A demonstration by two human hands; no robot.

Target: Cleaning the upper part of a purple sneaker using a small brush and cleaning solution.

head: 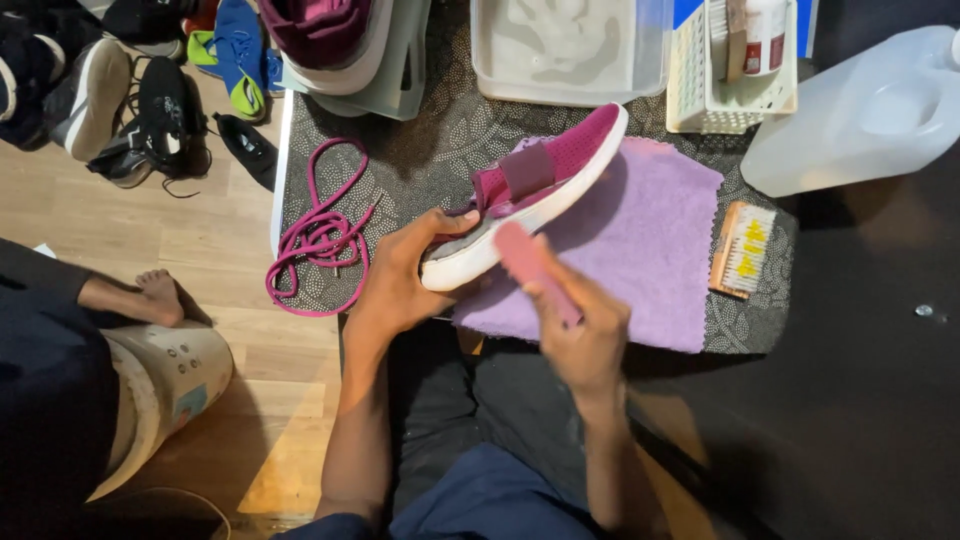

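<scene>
While the left hand (400, 275) grips the heel of a magenta sneaker (530, 195), the right hand (580, 325) clasps a pink brush (530, 265) against its white sole.
Under the tilted shoe lies a purple cloth (650, 250) on a dark patterned mat (420, 150); loose magenta laces (315, 235) lie left, a wooden brush (742, 248) right.

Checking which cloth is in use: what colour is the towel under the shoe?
Lilac purple towel, plain, seen in the head view, under the magenta shoe.
</scene>
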